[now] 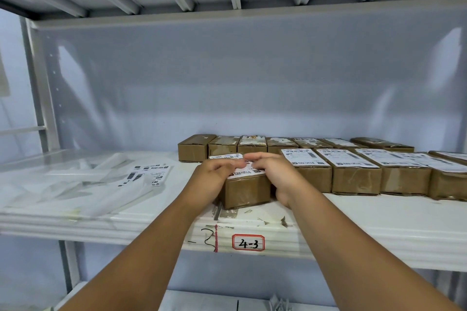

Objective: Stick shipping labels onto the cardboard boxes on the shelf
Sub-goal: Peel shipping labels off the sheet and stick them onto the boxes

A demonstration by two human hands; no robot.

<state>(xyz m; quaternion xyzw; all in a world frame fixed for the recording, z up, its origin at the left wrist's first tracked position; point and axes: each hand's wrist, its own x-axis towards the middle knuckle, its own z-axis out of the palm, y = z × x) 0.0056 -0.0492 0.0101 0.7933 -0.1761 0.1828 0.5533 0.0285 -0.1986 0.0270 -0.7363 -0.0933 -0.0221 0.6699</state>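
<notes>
A small brown cardboard box (246,190) stands near the front edge of the white shelf (379,222), at the middle. A white shipping label (246,171) lies on its top. My left hand (216,177) rests on the label's left side with its fingers bent over the box top. My right hand (275,171) lies on the right side, fingers pressing down on the label, thumb hanging by the box's right face. Most of the label is hidden under both hands.
To the right stands a row of labelled boxes (353,171). Behind it runs a second row of boxes (252,145). Loose labels (149,174) and clear backing sheets (75,184) lie on the shelf's left part. A tag reading 4-3 (248,242) marks the front lip.
</notes>
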